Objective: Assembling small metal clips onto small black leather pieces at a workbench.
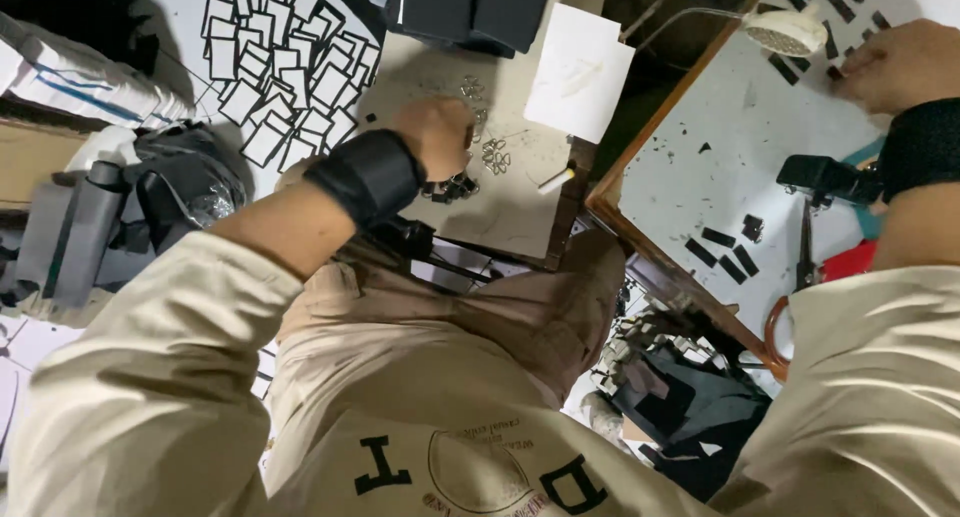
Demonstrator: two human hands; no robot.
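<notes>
I am counting two hands (440, 137), one white paper sheet (578, 72), one lamp head (788, 32), and four black strips (722, 252) grouped together.

left hand (437, 135) on metal clips (492, 155) | right hand (900, 65) on black strips (722, 252)

Two worktops, one white with a wooden edge (640, 242), a small lamp (787, 32) above, cluttered floor between.

Black wrist bands (368, 174), a beige shirt (400, 397), white cards edged in black (285, 62), a white speckled tabletop (720, 147) carrying black strips (720, 252).
</notes>
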